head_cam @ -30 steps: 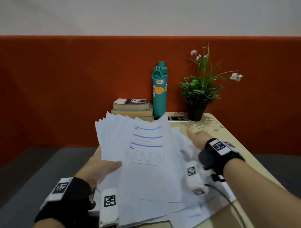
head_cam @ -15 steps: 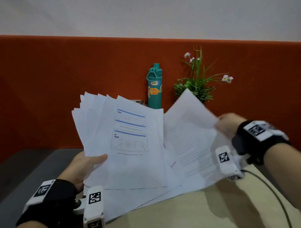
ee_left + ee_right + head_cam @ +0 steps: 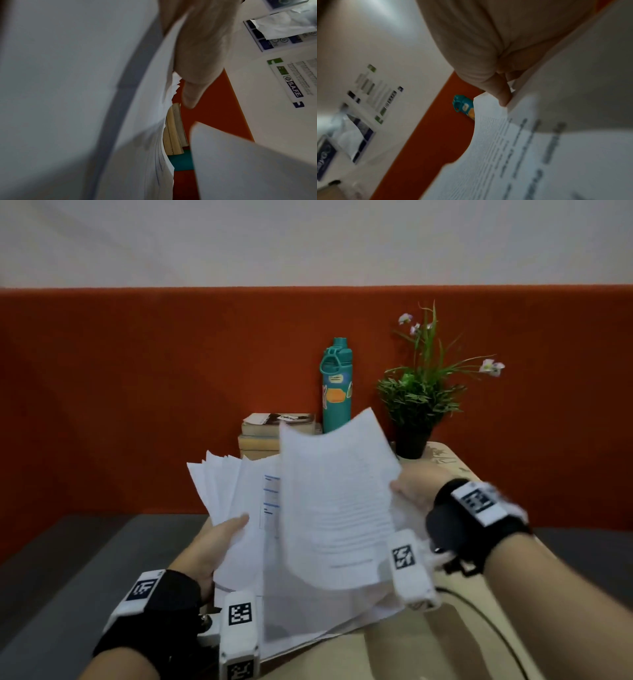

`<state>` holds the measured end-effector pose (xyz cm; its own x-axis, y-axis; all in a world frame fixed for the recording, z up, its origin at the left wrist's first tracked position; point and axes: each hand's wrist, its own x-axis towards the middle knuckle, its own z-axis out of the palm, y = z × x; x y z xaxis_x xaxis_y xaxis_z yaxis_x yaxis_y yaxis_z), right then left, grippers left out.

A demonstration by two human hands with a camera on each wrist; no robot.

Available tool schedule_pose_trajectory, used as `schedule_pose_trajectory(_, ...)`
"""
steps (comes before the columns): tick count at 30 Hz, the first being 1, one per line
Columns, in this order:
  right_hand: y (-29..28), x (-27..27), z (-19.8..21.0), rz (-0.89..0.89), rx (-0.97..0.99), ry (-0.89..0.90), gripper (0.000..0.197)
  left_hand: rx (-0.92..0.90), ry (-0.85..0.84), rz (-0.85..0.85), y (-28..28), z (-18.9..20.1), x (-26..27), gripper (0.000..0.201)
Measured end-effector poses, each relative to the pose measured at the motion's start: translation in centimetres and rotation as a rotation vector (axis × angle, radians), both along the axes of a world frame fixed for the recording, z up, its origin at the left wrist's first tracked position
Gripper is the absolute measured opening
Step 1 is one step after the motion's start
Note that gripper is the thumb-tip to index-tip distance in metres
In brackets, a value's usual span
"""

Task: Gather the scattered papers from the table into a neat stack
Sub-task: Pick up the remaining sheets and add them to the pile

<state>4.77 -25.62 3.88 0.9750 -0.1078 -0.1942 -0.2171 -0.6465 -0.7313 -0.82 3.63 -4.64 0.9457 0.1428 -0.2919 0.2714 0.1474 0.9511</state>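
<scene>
The fanned bundle of white printed paper sheets (image 3: 236, 508) is standing tilted above the near end of the table, its leaves splayed out of line at the top corners. The person's left hand (image 3: 209, 546) is gripping it at its lower left edge, thumb lying across the front sheet and the fingers hidden behind. A single white sheet of close-printed text (image 3: 337, 501) is hanging just to the right of that hand, overlapping the front of the bundle and bowing under its own weight. The person's right hand (image 3: 416, 491) is pinching this sheet at its right edge, thumb on the printed face; the right wrist view is showing a fingertip (image 3: 502, 97) pressed to the paper's edge.

Such paper is judged light, limp and slick leaf on leaf: gripped at one edge it is sagging, and loose sheets will likely slide out of a fan unless the hold is firm. The best hold is probably on both long edges, so the stack can be tapped square on the pale wooden table (image 3: 394, 645).

Beyond the right hand are standing a teal metal water bottle (image 3: 336, 386) and a green potted plant with small pale flowers (image 3: 416, 402); beyond the left hand, two stacked worn books (image 3: 274, 433).
</scene>
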Motion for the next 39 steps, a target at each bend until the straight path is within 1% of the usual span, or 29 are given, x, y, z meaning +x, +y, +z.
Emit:
schedule_pose_trajectory(1, 1.1, 0.1, -1.2, 0.038, -0.024, 0.047, 0.041, -0.058, 0.003, -0.013, 0.1, 0.2, 0.1, 0.056)
schedule_pose_trajectory(3, 3.0, 0.6, -2.7, 0.074, -0.044, 0.072, 0.037, -0.133, -0.013, -0.060, 0.1, 0.8, 0.3, 0.057)
schedule_pose_trajectory(4, 4.0, 0.7, -3.1, 0.096, -0.038, 0.078, 0.034, -0.118, -0.034, -0.085, 0.0, 0.9, 0.4, 0.060)
schedule_pose_trajectory(5, 4.9, 0.8, -3.4, 0.117, -0.025, 0.089, 0.032, -0.064, -0.047, -0.102, -0.3, 0.8, 0.6, 0.066)
schedule_pose_trajectory(6, 5.5, 1.0, -3.6, 0.139, -0.022, 0.089, 0.029, 0.007, -0.067, -0.115, -0.5, 0.7, 0.7, 0.066)
schedule_pose_trajectory(7, 5.7, 1.1, -3.8, 0.136, -0.015, 0.097, 0.028, 0.054, -0.074, -0.113, -0.4, 0.5, 0.9, 0.059)
schedule_pose_trajectory(8, 5.6, 1.2, -3.9, 0.122, 0.010, 0.107, 0.035, 0.074, -0.075, -0.124, -0.4, 0.6, 0.6, 0.054)
schedule_pose_trajectory(9, 5.1, 1.3, -4.0, 0.076, 0.050, 0.124, 0.058, 0.068, -0.082, -0.154, -0.1, 0.6, 0.6, 0.058)
schedule_pose_trajectory(10, 4.4, 1.4, -4.1, 0.016, 0.105, 0.141, 0.085, 0.030, -0.109, -0.192, 0.4, 0.7, 0.7, 0.062)
schedule_pose_trajectory(11, 3.7, 1.3, -4.0, -0.020, 0.175, 0.156, 0.104, -0.004, -0.144, -0.228, 0.8, 1.0, 0.7, 0.065)
schedule_pose_trajectory(12, 3.1, 1.1, -3.7, -0.019, 0.276, 0.153, 0.109, -0.027, -0.183, -0.258, 0.9, 1.6, 0.5, 0.067)
schedule_pose_trajectory(13, 2.6, 0.9, -3.6, 0.008, 0.417, 0.139, 0.100, -0.033, -0.207, -0.291, 1.0, 2.1, 0.4, 0.073)
schedule_pose_trajectory(14, 2.3, 0.8, -3.3, 0.046, 0.584, 0.114, 0.080, -0.024, -0.227, -0.309, 1.0, 2.7, 0.4, 0.083)
schedule_pose_trajectory(15, 2.1, 0.5, -2.9, 0.074, 0.734, 0.087, 0.063, -0.009, -0.251, -0.306, 0.8, 3.3, 0.3, 0.088)
schedule_pose_trajectory(16, 2.2, -0.1, -2.1, 0.093, 0.863, 0.050, 0.051, 0.019, -0.279, -0.282, 0.5, 4.1, 0.4, 0.081)
schedule_pose_trajectory(17, 2.3, -0.4, -1.4, 0.096, 0.963, -0.015, 0.041, 0.042, -0.311, -0.247, 0.0, 4.9, 0.4, 0.067)
schedule_pose_trajectory(18, 2.4, -0.7, -0.3, 0.090, 1.034, -0.111, 0.035, 0.058, -0.337, -0.196, -0.5, 5.7, 0.5, 0.058)
schedule_pose_trajectory(19, 2.4, -0.7, 0.7, 0.075, 1.066, -0.228, 0.034, 0.085, -0.363, -0.136, -1.1, 6.6, 0.7, 0.054)
schedule_pose_trajectory(20, 2.5, -1.1, 2.0, 0.075, 1.081, -0.337, 0.035, 0.118, -0.398, -0.078, -1.6, 7.5, 0.9, 0.049)
schedule_pose_trajectory(22, 2.6, -1.8, 4.3, 0.110, 1.043, -0.512, 0.039, 0.157, -0.473, -0.015, -2.5, 9.0, 1.3, 0.035)
schedule_pose_trajectory(24, 2.3, -2.5, 5.7, 0.143, 1.036, -0.609, 0.044, 0.128, -0.543, 0.019, -3.1, 10.1, 1.7, 0.032)
schedule_pose_trajectory(26, 1.5, -2.7, 5.6, 0.148, 1.073, -0.599, 0.049, 0.071, -0.584, 0.000, -3.5, 10.4, 1.7, 0.039)
schedule_pose_trajectory(28, 0.7, -2.7, 4.2, 0.168, 1.087, -0.498, 0.057, 0.047, -0.580, -0.045, -3.7, 10.0, 1.6, 0.042)
schedule_pose_trajectory(30, 0.0, -2.9, 2.7, 0.222, 1.045, -0.347, 0.061, 0.053, -0.542, -0.077, -3.8, 9.3, 1.4, 0.042)
schedule_pose_trajectory(32, -0.5, -3.2, 2.0, 0.282, 0.956, -0.271, 0.057, 0.066, -0.520, -0.108, -3.9, 9.2, 1.2, 0.047)
schedule_pose_trajectory(34, -0.7, -3.2, 2.2, 0.300, 0.911, -0.289, 0.053, 0.068, -0.529, -0.119, -3.9, 9.5, 1.1, 0.048)
schedule_pose_trajectory(37, -0.4, -3.1, 2.9, 0.286, 0.917, -0.391, 0.048, 0.096, -0.546, -0.136, -4.1, 10.1, 1.1, 0.048)
schedule_pose_trajectory(39, 0.2, -3.1, 3.4, 0.269, 0.931, -0.474, 0.050, 0.116, -0.551, -0.137, -4.0, 10.4, 1.2, 0.047)
